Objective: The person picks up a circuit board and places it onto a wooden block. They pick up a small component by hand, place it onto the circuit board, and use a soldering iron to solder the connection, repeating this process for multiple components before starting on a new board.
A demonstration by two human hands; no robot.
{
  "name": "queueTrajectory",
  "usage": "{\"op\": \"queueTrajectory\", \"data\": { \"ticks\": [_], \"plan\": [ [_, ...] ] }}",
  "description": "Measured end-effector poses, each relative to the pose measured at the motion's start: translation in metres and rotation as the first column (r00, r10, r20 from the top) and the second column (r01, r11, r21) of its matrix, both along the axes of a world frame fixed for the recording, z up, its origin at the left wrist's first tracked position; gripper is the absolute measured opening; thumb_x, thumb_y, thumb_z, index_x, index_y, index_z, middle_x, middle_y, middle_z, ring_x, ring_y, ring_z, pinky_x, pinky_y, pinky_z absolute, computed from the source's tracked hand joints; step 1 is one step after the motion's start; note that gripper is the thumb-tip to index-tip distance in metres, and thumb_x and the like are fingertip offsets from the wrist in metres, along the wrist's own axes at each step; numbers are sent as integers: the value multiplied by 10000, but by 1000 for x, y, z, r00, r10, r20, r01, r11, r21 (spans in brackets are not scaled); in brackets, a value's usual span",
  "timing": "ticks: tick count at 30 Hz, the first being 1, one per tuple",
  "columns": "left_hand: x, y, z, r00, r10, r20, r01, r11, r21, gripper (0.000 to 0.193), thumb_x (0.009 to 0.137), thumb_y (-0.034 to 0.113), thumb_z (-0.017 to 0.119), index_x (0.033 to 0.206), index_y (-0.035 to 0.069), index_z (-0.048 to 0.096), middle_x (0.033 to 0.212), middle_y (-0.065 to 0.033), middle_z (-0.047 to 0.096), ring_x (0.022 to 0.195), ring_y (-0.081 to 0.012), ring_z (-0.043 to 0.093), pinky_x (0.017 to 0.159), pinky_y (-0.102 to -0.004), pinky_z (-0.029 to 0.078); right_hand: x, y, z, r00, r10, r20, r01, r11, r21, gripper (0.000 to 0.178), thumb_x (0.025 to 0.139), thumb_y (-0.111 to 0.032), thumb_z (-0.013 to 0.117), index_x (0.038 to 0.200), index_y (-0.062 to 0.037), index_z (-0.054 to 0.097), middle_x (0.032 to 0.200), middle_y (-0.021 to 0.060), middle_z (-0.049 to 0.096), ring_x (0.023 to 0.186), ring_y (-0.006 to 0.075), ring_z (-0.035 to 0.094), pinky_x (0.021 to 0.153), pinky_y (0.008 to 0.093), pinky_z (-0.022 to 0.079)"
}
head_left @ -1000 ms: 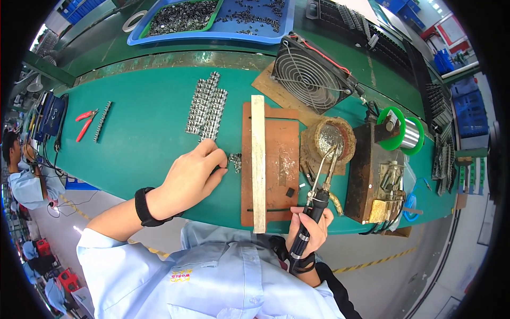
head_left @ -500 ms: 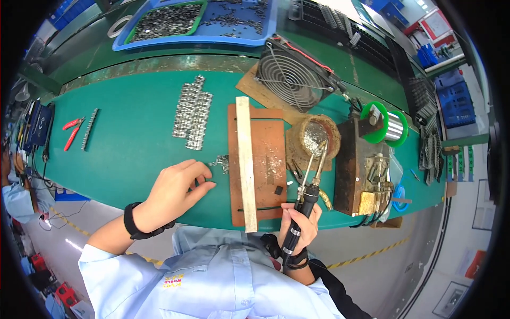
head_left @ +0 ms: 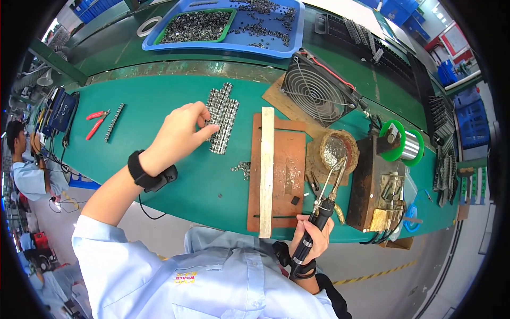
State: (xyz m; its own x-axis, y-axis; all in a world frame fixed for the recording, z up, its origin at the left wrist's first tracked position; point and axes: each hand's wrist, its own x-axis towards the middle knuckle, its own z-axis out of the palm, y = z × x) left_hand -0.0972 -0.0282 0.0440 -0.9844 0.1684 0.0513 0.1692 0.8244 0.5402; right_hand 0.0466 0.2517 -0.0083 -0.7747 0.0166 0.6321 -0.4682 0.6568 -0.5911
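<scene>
My left hand [head_left: 183, 129] is over the left edge of the rows of small metal parts [head_left: 227, 119]. Its fingers are curled, with a gap between thumb and forefinger; nothing shows clearly in them. In my right hand [head_left: 316, 236] is a black-handled soldering iron [head_left: 320, 215] with a thin metal tube alongside its tip. The tip points into a round, crusted pot [head_left: 337, 150]. Between the hands lies a reddish-brown board [head_left: 289, 183] with a pale, straight bar [head_left: 266, 175] across it. Loose small metal parts [head_left: 243, 169] lie at the board's left edge.
A fan [head_left: 316, 93] stands behind the pot. Right of it are a metal box [head_left: 366, 183] and a green solder spool [head_left: 406, 143]. Red-handled cutters [head_left: 95, 125] and a thin strip [head_left: 114, 122] lie left. A blue tray [head_left: 255, 45] of parts sits at the back.
My left hand has moved away from the loose parts, up to the rows of metal parts. My right hand still holds the soldering iron at the pot. The whole view has shifted.
</scene>
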Motion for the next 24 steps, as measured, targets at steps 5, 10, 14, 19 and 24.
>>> {"op": "queueTrajectory", "data": {
  "ticks": [5,10,14,19,24],
  "plan": [
    [-7,8,-2,993,31,110,-33,999,18,239,739,108,654,876,-1,491,672,-64,561,557,-129,552,499,-252,420,0,1,-2,1000,3,-15,-3,1000,-18,318,703,42,627,962,-102,514,777,91,632,690,247,589,730,389,390],
    [-10,1,-2,983,78,166,-94,991,95,230,753,124,658,877,10,501,669,-30,555,559,-103,545,500,-239,421,-1,2,-1,1000,16,-6,-16,1000,-9,320,707,36,628,970,-106,514,775,89,631,689,244,588,726,388,393],
    [-9,-8,8,870,127,477,-321,880,351,197,769,103,644,888,17,513,692,2,553,596,-85,547,547,-217,432,-2,1,-2,1000,17,-22,-18,1000,-20,316,708,35,627,968,-106,513,766,90,631,681,243,587,724,388,394],
    [22,-6,30,889,33,456,-287,816,501,186,770,95,638,887,-7,535,747,-2,566,683,-95,556,619,-230,461,-1,1,-2,1000,1,-23,-1,1000,-15,307,712,32,624,964,-103,511,754,92,631,674,246,586,721,387,395],
    [98,21,39,1000,-3,5,0,888,460,144,735,-23,617,864,9,563,830,-70,547,749,-133,557,653,-235,463,-1,1,4,999,28,15,-28,1000,0,229,750,46,576,920,-56,462,737,144,609,713,280,546,741,404,403]
  ]
}}
